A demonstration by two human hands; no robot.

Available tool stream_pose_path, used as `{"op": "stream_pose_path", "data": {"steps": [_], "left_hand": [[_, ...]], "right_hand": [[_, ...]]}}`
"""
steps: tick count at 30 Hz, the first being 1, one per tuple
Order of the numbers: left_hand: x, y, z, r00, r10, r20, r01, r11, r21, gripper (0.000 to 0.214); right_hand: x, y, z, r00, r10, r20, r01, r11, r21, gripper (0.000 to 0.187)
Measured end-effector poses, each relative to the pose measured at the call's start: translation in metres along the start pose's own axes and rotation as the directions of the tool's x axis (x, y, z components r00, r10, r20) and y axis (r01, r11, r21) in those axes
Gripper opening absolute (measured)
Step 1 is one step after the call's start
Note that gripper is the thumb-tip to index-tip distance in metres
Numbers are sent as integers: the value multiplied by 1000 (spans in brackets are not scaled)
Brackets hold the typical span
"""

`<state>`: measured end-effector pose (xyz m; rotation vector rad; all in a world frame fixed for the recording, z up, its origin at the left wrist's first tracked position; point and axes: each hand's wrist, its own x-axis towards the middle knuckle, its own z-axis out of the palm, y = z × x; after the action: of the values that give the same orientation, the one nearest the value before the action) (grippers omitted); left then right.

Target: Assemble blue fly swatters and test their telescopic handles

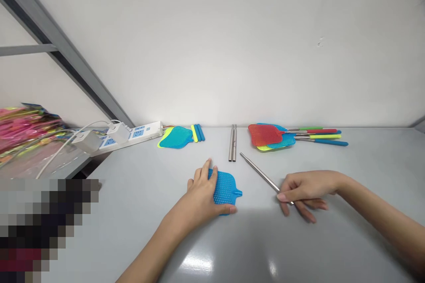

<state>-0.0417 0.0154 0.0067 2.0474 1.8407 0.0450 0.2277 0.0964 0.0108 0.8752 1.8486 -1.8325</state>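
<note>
My left hand (202,192) lies on a blue fly-swatter head (226,189) flat on the grey table (139,194), thumb under its near edge and fingers curled over its left side. The head's small socket points right. My right hand (303,192) pinches the near end of a thin metal rod (259,171) that slants up-left across the table. About a hand's width separates the rod's held end from the swatter head.
Two more metal rods (233,142) lie by the wall. Left of them are loose swatter heads (175,137) and coloured grips (198,132). Finished swatters (282,136) are stacked at right. A power strip (133,134) with plugs and bright packets (26,130) sit at far left.
</note>
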Motion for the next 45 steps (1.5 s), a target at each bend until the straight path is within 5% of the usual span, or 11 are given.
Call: {"op": "stream_pose_path", "data": {"steps": [5, 9, 11, 16, 20, 27, 33, 38, 45], "left_hand": [[2, 3, 2, 1000, 15, 15, -14, 999, -43, 100], [2, 5, 4, 999, -1, -44, -1, 999, -39, 96], [3, 6, 5, 997, 1, -74, -3, 1000, -24, 93], [5, 4, 7, 988, -7, -156, 14, 999, 42, 87], [5, 2, 8, 981, 9, -196, 2, 998, 56, 86], [6, 1, 6, 969, -4, -248, -5, 999, -35, 71], [5, 1, 0, 984, 64, -164, -81, 992, -94, 53], [6, 3, -4, 987, 89, -131, -108, 983, -146, 47], [8, 8, -4, 985, 79, -151, -115, 963, -244, 44]], "right_hand": [[-31, 17, -16, 944, -48, -325, 38, 999, -35, 38], [-27, 23, -19, 721, -153, -676, 153, 986, -61, 25], [-19, 24, -17, 653, -197, -731, 174, 979, -108, 26], [-5, 31, -14, 578, -275, -768, 82, 956, -281, 41], [-1, 39, -17, 499, -276, -821, -10, 946, -324, 31], [3, 43, -18, 446, -355, -822, 125, 934, -335, 27], [4, 48, -16, 433, -231, -871, 263, 957, -123, 35], [6, 50, -17, 401, -165, -901, 505, 861, 67, 29], [4, 47, -14, 443, -148, -884, 644, 738, 199, 20]]}}
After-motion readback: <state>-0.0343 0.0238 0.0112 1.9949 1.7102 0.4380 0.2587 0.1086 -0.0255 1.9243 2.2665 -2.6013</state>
